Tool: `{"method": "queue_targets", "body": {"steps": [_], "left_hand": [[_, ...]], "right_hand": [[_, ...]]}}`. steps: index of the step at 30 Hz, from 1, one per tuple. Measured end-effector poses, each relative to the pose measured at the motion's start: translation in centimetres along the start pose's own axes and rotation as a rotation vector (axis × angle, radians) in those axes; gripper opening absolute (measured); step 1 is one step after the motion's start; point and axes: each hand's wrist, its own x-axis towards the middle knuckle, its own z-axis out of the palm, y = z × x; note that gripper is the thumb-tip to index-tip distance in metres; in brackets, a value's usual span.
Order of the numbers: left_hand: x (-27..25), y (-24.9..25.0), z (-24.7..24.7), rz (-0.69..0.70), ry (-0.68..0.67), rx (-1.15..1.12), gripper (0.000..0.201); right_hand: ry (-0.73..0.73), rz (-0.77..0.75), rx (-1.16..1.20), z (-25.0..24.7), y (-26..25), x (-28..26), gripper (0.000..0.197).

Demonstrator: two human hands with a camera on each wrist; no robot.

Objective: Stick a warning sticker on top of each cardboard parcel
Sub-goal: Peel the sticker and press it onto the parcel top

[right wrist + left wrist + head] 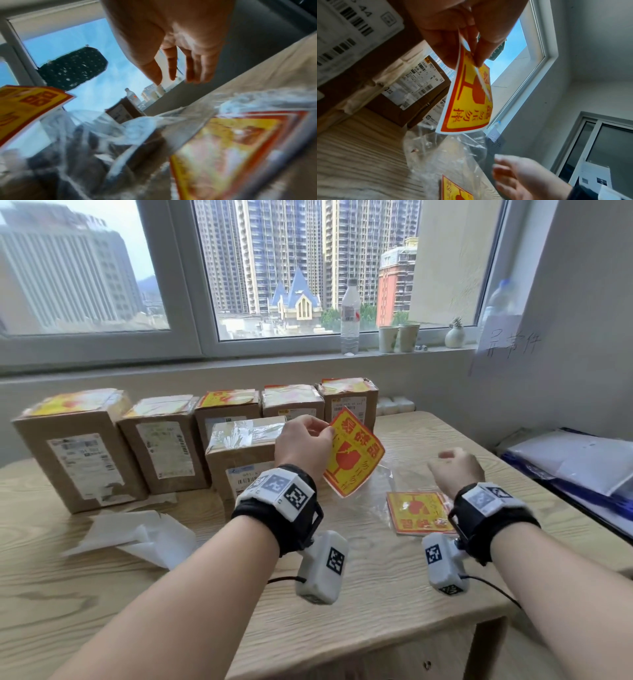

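Note:
My left hand [308, 436] pinches the top corner of a yellow and red warning sticker [354, 455], which hangs curled above the table; the pinch shows close up on the sticker [467, 94] in the left wrist view. Just left of that hand stands a cardboard parcel [239, 457] with a bare taped top. Behind it a row of several parcels [161, 440] carries stickers on top. My right hand [455, 465] hovers empty, fingers loosely extended, over a stack of stickers [419, 513] in a clear plastic bag [137, 121].
Peeled white backing papers [137, 537] lie on the wooden table [239, 594] at the left. A water bottle [350, 316], two paper cups [399, 337] and a small vase sit on the windowsill. A pile of white and blue bags [575, 460] lies off the table's right edge.

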Motion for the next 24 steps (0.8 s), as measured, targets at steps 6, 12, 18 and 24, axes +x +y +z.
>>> {"method": "queue_targets", "body": {"steps": [6, 12, 18, 24], "left_hand": [[-0.5, 0.9, -0.9, 0.033, 0.035, -0.082, 0.011], [-1.6, 0.6, -3.3, -0.039, -0.037, -0.196, 0.016], [-2.5, -0.2, -6.0, -0.145, -0.206, -0.312, 0.016], [-3.1, -0.5, -7.0, -0.184, -0.249, -0.350, 0.015]], "right_hand": [[-0.544, -0.133, 0.642, -1.2, -6.8, -4.4, 0.045], [-0.533, -0.180, 0.583, -0.9, -8.7, -5.3, 0.016], [-0.430, -0.153, 0.654, -0.6, -9.3, -5.6, 0.007], [-0.412, -0.133, 0.630, -0.3, -9.7, -6.4, 0.006]]}}
